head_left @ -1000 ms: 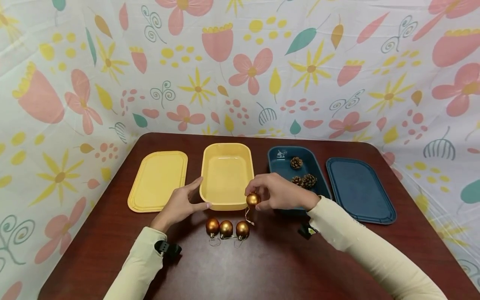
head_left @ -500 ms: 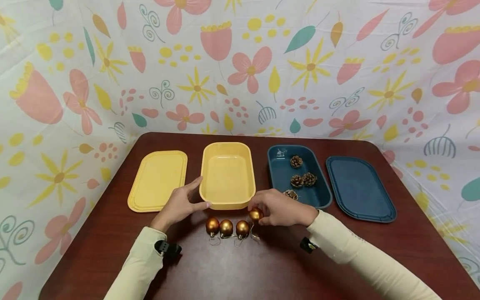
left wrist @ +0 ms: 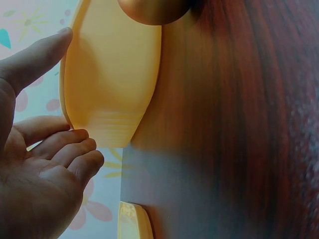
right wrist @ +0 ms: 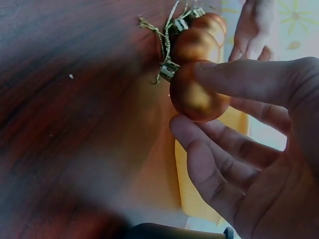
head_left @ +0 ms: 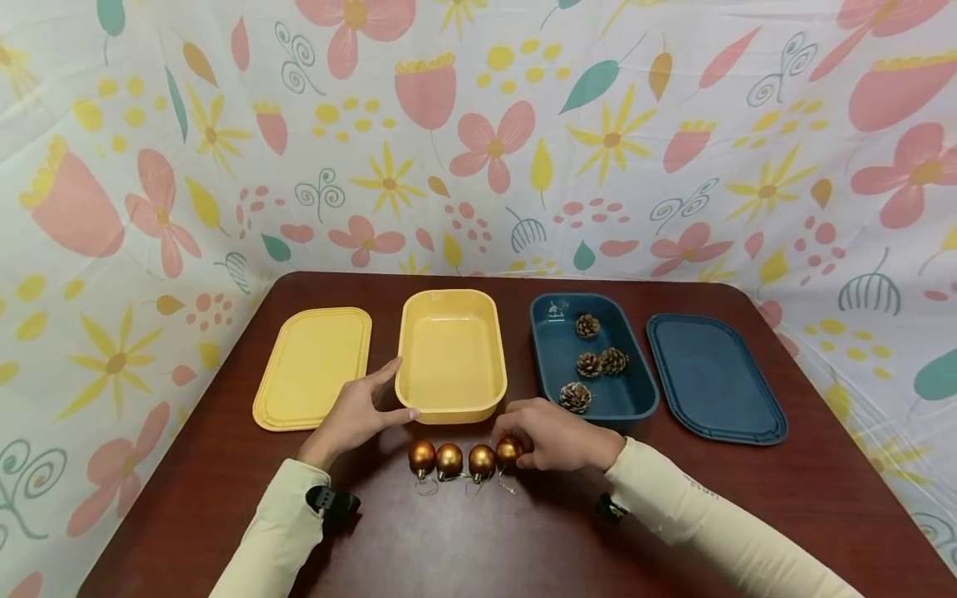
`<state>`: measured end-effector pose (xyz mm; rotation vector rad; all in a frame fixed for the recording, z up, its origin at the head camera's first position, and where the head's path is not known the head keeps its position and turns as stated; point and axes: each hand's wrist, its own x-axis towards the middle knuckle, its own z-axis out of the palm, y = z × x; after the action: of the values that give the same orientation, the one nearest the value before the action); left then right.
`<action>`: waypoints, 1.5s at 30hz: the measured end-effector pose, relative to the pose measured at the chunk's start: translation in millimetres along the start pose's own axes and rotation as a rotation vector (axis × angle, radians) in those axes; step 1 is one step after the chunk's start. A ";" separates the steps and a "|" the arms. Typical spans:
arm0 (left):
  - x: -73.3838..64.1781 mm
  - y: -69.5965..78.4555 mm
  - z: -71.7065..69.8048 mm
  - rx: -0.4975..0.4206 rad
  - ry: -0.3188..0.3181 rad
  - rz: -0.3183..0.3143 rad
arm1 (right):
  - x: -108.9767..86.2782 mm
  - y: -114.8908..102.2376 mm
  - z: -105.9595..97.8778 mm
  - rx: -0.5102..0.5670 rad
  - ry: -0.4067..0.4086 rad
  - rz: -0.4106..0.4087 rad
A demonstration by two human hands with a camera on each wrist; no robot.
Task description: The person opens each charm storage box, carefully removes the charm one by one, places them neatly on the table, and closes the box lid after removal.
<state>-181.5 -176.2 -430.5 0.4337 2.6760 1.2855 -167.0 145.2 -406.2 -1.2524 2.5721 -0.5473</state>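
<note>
Clock directions follow the head view, twelve pointing away from the person. Nearest on the table (head_left: 463,548), four copper-gold baubles (head_left: 449,461) form a row along the nine-to-three line, caps and cords facing about six. The right-end bauble (head_left: 508,451) lies at eight o'clock from the middle of the right hand (head_left: 549,433), clearly the nearer hand; whether it touches its neighbour (head_left: 482,462) cannot be told. The right hand reaches in from four o'clock, back uppermost, pinching this bauble between thumb and fingers. The left hand (head_left: 355,417) rests spread, not curled round, at the near left corner of the yellow box (head_left: 451,365), thumb at the front, fingers at the nine o'clock side. That box stands at eleven from the bauble, long axis twelve to six. At one to two stands the blue box (head_left: 553,332), holding four pine cones (head_left: 576,398).
</note>
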 end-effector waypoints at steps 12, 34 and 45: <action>-1.5 -2.1 0.9 -0.011 -0.002 -0.008 | -1.2 2.3 10.3 0.036 0.025 0.022; 0.5 1.3 1.3 -0.020 -0.005 -0.016 | -3.9 3.5 16.4 0.047 0.055 0.023; -0.1 0.3 -0.4 -0.011 0.003 -0.011 | -1.9 3.1 18.9 -0.011 0.070 0.032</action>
<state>-181.4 -176.3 -430.0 0.4156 2.6685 1.2988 -161.2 144.1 -424.5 -1.2142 2.6506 -0.5811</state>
